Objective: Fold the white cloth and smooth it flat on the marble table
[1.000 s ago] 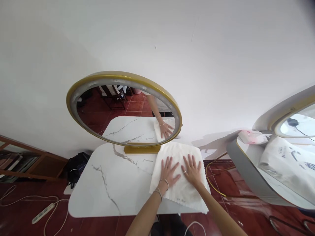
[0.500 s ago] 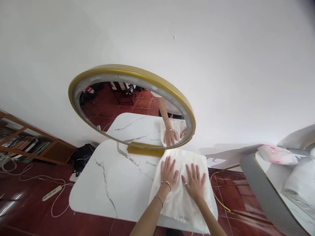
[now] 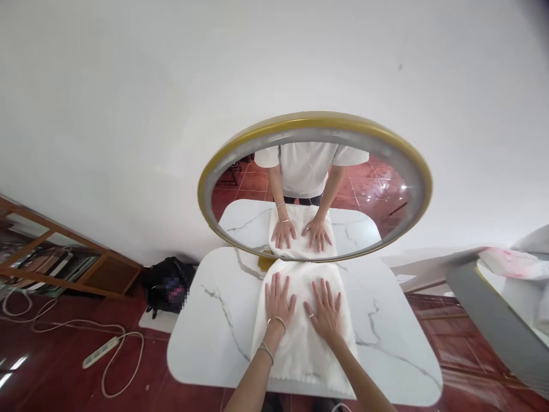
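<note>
A white cloth [image 3: 306,355] lies spread over the middle of a white marble-patterned table [image 3: 201,337]. My left hand [image 3: 278,300] is pressed flat on its left half, fingers spread, with bracelets at the wrist. On the right half rests my right hand [image 3: 326,312], also flat with fingers apart and a ring on one finger. Neither hand grips the cloth. Just beyond the fingertips stands an oval gold-rimmed mirror [image 3: 315,117], which reflects both arms and the cloth. The cloth's far edge partly hides the mirror's gold base [image 3: 266,261].
At the left, a wooden shelf [image 3: 111,274] holds books. A black bag [image 3: 165,280] lies beside the table's left end. A power strip [image 3: 100,352] with a cable is on the red tiled floor. Another table [image 3: 493,320] at the right carries a pink-and-white package [image 3: 512,262].
The cloth has slid left with both hands on it, from the table's right end to its middle. The view has shifted, and the mirror appears further right.
</note>
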`<state>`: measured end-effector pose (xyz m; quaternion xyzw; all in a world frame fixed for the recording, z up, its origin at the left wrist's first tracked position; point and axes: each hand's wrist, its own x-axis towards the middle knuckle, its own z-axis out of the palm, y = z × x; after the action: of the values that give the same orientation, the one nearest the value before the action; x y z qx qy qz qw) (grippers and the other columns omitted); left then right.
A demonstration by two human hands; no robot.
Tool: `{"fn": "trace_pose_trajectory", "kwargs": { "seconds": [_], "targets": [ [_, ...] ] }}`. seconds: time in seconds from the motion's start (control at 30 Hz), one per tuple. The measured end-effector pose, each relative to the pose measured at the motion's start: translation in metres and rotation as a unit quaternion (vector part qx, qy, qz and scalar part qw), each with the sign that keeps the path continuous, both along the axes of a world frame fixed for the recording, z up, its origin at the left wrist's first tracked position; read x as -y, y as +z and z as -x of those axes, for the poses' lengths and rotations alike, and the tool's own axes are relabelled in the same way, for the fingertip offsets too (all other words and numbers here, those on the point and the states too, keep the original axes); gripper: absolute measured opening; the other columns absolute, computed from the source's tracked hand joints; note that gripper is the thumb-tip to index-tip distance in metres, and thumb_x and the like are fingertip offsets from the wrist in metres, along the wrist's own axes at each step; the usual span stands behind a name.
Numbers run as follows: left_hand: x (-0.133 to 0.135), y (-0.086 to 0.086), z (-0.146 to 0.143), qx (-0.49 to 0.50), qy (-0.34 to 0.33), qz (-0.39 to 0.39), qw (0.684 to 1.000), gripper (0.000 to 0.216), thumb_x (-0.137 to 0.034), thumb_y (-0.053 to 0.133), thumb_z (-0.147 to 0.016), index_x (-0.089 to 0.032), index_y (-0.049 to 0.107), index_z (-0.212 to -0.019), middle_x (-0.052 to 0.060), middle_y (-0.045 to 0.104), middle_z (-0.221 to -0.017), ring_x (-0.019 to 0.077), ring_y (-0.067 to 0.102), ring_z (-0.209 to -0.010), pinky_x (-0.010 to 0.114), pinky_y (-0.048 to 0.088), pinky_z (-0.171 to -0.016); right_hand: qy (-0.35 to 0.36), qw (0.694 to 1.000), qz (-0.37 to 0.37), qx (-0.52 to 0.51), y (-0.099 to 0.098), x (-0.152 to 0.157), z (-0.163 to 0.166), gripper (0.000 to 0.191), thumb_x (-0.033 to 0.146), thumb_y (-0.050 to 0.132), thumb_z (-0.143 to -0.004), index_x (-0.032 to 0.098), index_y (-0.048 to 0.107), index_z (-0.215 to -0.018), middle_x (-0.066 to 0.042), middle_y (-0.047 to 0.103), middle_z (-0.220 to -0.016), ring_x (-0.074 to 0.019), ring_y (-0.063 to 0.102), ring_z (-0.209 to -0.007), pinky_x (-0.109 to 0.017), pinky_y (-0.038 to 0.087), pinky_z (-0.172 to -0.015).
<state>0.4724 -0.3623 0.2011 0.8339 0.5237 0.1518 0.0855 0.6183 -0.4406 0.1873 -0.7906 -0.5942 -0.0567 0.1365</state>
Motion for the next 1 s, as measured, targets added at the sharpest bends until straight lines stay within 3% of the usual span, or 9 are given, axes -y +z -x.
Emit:
{"fn": "trace_pose_trajectory", "kwargs": {
  "seconds": [0.2,0.37,0.47,0.63,0.77,0.9,1.0],
  "targets": [
    [-0.033,0.004,0.058,0.001,0.017,-0.001,1.0,0.061,-0.04,0.044,-0.089,-0.03,0.027,-0.147,0.007,0.02,-0.156,0.0264,0.017,-0.144,0.054,0.019,-0.115,0.015,1.0,-0.023,-0.014,0.0,-0.045,0.066,0.064,0.046,0.032,-0.095,0.022,0.014,-0.15,-0.012,0.008,-0.157,-0.0257,0.007,-0.144,-0.052,0.013,-0.113],
    [-0.061,0.009,0.132,-0.04,0.061,-0.008,0.997,0.057,-0.039,0.043,-0.089,-0.027,0.033,-0.145,0.01,0.022,-0.155,0.0251,0.019,-0.143,0.052,0.02,-0.115,0.079,0.997,-0.006,-0.023,0.005,-0.075,0.131,0.059,0.044,0.037,-0.094,0.024,0.027,-0.147,-0.01,0.006,-0.157,-0.0283,0.005,-0.144,-0.052,0.012,-0.113],
    [-0.088,0.013,0.17,-0.062,0.078,-0.012,0.995,0.056,-0.04,0.042,-0.09,-0.026,0.034,-0.144,0.01,0.024,-0.155,0.0241,0.018,-0.144,0.051,0.019,-0.115,0.114,0.993,-0.013,-0.034,0.007,-0.102,0.169,0.057,0.038,0.036,-0.094,0.021,0.027,-0.147,-0.011,0.013,-0.156,-0.0273,0.006,-0.144,-0.052,0.01,-0.113],
    [-0.139,0.013,0.175,-0.067,0.045,-0.012,0.997,0.058,-0.042,0.045,-0.089,-0.028,0.034,-0.144,0.008,0.024,-0.155,0.0266,0.017,-0.144,0.053,0.015,-0.115,0.073,0.993,-0.06,-0.063,0.003,-0.149,0.198,0.054,0.03,0.033,-0.094,0.01,0.032,-0.144,-0.018,0.022,-0.152,-0.0261,0.015,-0.143,-0.048,0.018,-0.113],
    [-0.167,0.013,0.173,-0.067,0.031,-0.009,0.997,0.054,-0.043,0.043,-0.091,-0.029,0.037,-0.143,0.008,0.024,-0.155,0.0253,0.018,-0.144,0.051,0.016,-0.116,0.039,0.995,-0.056,-0.078,0.003,-0.182,0.203,0.054,0.032,0.038,-0.093,0.015,0.035,-0.144,-0.017,0.022,-0.152,-0.03,0.017,-0.142,-0.048,0.019,-0.112],
    [-0.16,0.014,0.21,-0.069,0.119,0.007,0.99,0.053,-0.042,0.041,-0.092,-0.027,0.038,-0.142,0.009,0.026,-0.154,0.0268,0.023,-0.142,0.05,0.022,-0.114,0.136,0.987,0.0,-0.09,0.014,-0.199,0.219,0.053,0.038,0.039,-0.094,0.024,0.035,-0.144,-0.014,0.02,-0.154,-0.0327,0.012,-0.142,-0.054,0.009,-0.112],
    [-0.119,0.006,0.248,-0.053,0.199,0.029,0.978,0.054,-0.041,0.039,-0.093,-0.021,0.037,-0.143,0.012,0.032,-0.151,0.0294,0.027,-0.14,0.046,0.031,-0.111,0.251,0.961,0.034,-0.107,0.024,-0.184,0.244,0.052,0.039,0.035,-0.096,0.027,0.031,-0.146,-0.012,0.016,-0.155,-0.032,0.008,-0.143,-0.057,0.005,-0.112]
  ]
}}
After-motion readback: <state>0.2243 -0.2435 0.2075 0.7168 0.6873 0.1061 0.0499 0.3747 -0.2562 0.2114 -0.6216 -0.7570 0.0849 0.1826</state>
